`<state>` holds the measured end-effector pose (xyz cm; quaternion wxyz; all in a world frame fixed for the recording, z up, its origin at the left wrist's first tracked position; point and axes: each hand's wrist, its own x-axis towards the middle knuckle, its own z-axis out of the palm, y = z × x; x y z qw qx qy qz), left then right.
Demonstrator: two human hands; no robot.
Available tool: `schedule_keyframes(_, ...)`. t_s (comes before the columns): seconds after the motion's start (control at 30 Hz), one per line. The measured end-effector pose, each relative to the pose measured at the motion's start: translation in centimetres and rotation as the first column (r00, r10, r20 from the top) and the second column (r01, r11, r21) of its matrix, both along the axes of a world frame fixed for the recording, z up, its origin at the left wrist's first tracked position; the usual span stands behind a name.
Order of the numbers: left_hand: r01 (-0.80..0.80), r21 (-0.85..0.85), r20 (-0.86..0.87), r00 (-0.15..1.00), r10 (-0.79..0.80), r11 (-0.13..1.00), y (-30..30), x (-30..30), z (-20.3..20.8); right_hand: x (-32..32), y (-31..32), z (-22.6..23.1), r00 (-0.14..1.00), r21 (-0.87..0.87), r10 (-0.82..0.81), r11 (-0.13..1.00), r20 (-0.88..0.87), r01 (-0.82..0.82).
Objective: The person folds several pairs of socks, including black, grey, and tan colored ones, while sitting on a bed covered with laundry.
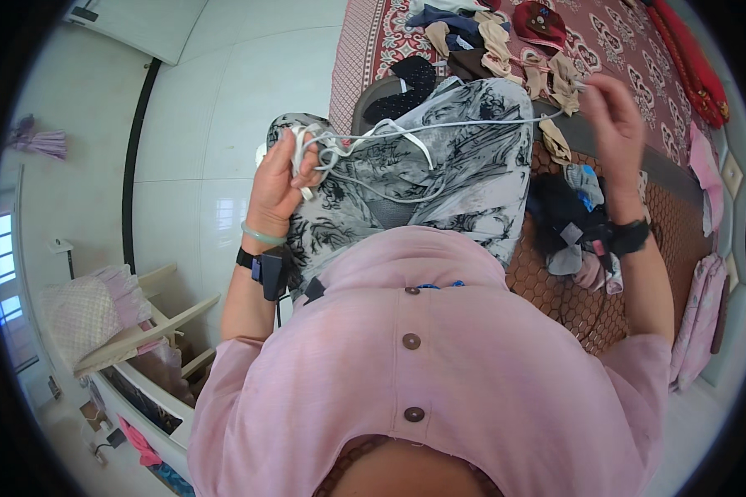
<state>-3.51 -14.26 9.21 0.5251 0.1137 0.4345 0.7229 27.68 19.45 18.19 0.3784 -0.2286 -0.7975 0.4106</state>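
Observation:
My left hand (287, 176) is closed around a bundle of loops of a thin white cord (464, 124). From there the cord runs fairly taut across my lap to my right hand (615, 120). Thumb and fingertips of that raised hand pinch the cord's far end, where a small pale tip shows. A slack loop of cord hangs below the left hand over my grey and white patterned trousers (472, 182). Beside the loops, a flatter white strip (419, 142) lies on the trousers; whether it joins the cord, I cannot tell.
Ahead, beige, dark and blue clothes (493, 41) lie heaped on a red patterned cover, beside a dark red cap (540, 25). A black dotted cloth (402, 87) lies near my knees. Socks and dark garments (568, 207) sit by my right forearm. A wooden chair (153, 323) stands left.

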Motion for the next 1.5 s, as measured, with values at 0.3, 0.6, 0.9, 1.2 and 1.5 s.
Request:
schedule_keyframes(0.3,0.175,0.128,0.009,0.984,-0.177,0.976,0.4,3.8,4.3,-15.6,-14.1,-5.0,0.601,-0.200,0.795,0.604,0.082,-0.772)
schedule_keyframes(0.6,-0.117,0.255,0.251,0.967,0.051,0.960,-1.5,-0.4,1.7,-12.1,-10.5,-7.3,0.704,-0.845,0.700,0.304,-0.115,-0.440)
schedule_keyframes(0.9,-0.197,0.248,0.348,0.932,0.103,0.949,-0.2,-0.2,-1.4,-6.3,-6.9,-4.9,0.810,-0.899,0.578,0.295,-0.103,-0.325)
schedule_keyframes(1.2,-0.338,0.150,0.315,0.907,0.279,0.929,-0.7,-0.9,-1.6,-4.2,-6.0,-3.7,0.860,-0.884,0.511,0.400,-0.004,-0.242)
schedule_keyframes(1.5,-0.360,0.239,0.324,0.905,0.275,0.902,-2.3,-3.1,-3.8,-1.5,-3.1,-1.3,0.898,-0.837,0.435,0.512,0.061,-0.192)
